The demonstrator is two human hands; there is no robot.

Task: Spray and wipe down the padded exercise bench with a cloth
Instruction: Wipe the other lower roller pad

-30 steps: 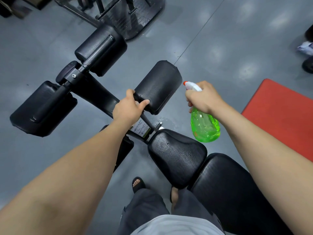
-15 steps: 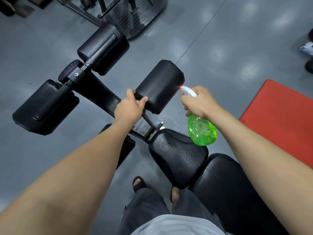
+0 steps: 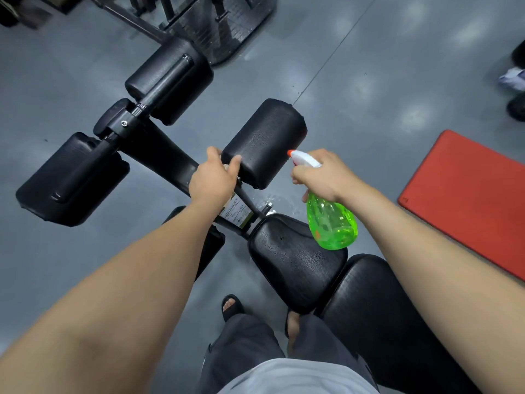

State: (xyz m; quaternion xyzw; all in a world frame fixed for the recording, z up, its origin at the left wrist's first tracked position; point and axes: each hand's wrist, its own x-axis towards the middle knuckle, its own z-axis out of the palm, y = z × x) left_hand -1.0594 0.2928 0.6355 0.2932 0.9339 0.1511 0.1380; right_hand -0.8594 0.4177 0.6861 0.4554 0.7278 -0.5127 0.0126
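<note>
The black padded bench runs from its wet seat pad [image 3: 295, 265] and back pad [image 3: 383, 308] to a black roller pad [image 3: 264, 137] at the front. My left hand [image 3: 213, 180] grips the near left end of that roller pad, thumb on one side and fingers on the other. My right hand [image 3: 324, 174] holds a green spray bottle [image 3: 331, 223] by its white trigger head, with the orange nozzle pointing at the roller pad from close by. I cannot plainly see a cloth.
Two more black pads [image 3: 170, 78] [image 3: 71, 180] sit on the bench frame to the far left. A dark machine base [image 3: 216, 21] stands beyond. A red mat [image 3: 468, 194] lies on the grey floor at right. Someone's shoes [image 3: 515, 78] show at the right edge.
My right hand has brought the spray bottle left and down, closer to the roller pad. My left hand has stayed on the pad's end.
</note>
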